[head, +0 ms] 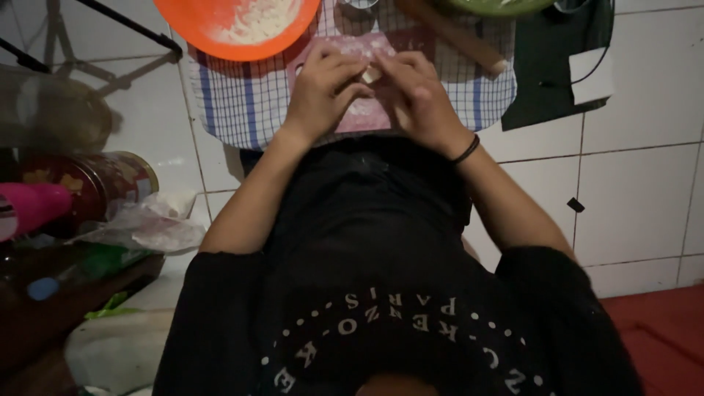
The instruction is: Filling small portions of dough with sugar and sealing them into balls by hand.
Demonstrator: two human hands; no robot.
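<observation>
Black fabric of the person's shirt (367, 242) is filling the lower middle of the view, nearest the camera, with two bare forearms reaching away from it. Two hands are meeting over a pink mat (352, 114), which is lying on one blue-and-white checked cloth (242, 95) spread across white floor tiles (638, 147). One small pale piece of dough (372, 74) is sitting between the hands, pinched at the fingertips. The left hand (323, 88) is curling its fingers together against the dough from the left side, and the right hand (418, 92), wearing a black band at the wrist, is closing its fingers on it from the right.

One orange bowl (183, 22) is sitting at the top left, holding a white, floury mass. One green bowl (499, 6) is showing only its rim at the top edge; its contents are hard to make out. One wooden rolling pin (458, 37) is lying slantwise between them. At the left, one round red tin (110, 183) is standing beside a crumpled plastic bag (147, 227).
</observation>
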